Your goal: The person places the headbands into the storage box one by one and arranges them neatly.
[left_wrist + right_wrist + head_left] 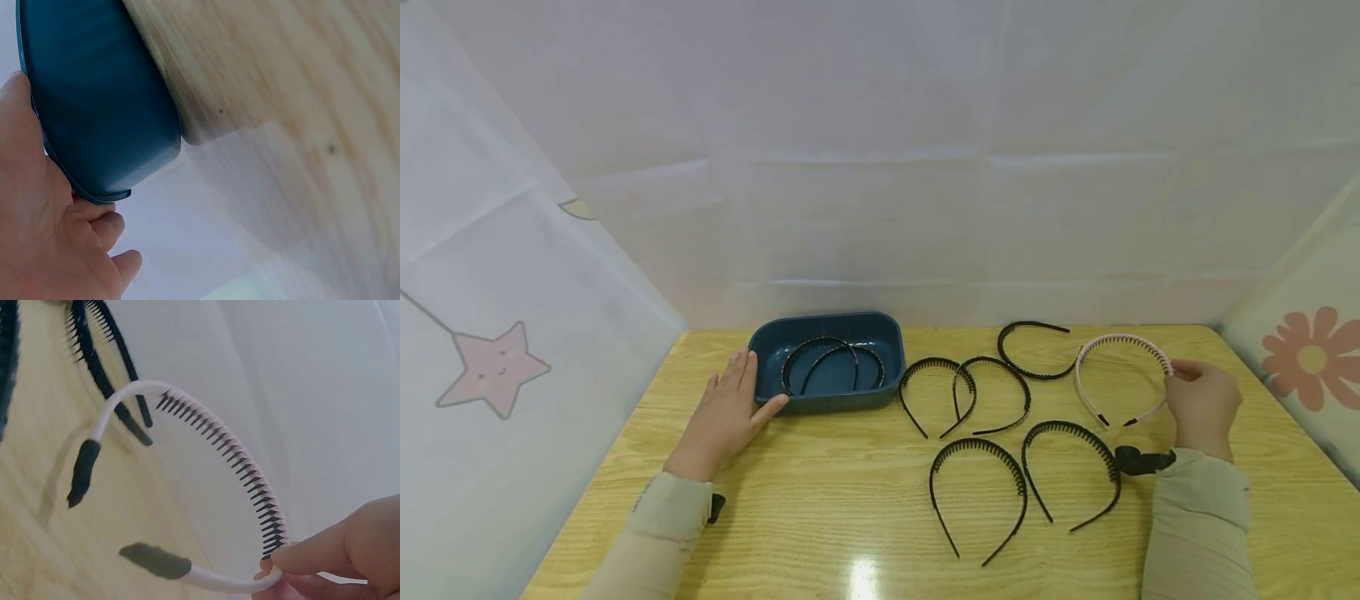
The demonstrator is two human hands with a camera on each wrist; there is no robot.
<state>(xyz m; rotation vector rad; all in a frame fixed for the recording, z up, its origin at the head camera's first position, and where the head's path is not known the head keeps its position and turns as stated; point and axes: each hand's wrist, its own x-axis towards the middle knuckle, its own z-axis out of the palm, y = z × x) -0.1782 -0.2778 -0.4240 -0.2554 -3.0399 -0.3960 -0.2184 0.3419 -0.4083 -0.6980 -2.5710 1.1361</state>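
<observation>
My right hand (1202,404) pinches the right side of a pink headband (1123,337) between thumb and fingers. This headband has dark comb teeth along its inner side and black tips, which point toward me in the head view. In the right wrist view, its shadow lies on the tabletop beside one tip. At the left end of a dark blue plastic basin (827,404) rests my left hand (722,417), fingers extended along the side and thumb at the front rim. Two dark headbands (820,339) lie overlapping inside the basin.
Several black toothed headbands are spread on the wooden table (820,492). One headband (977,443) lies near the front, another (1067,425) beside it, and one (1037,325) at the back. Two overlap right of the basin. A white cloth (865,225) hangs behind the table.
</observation>
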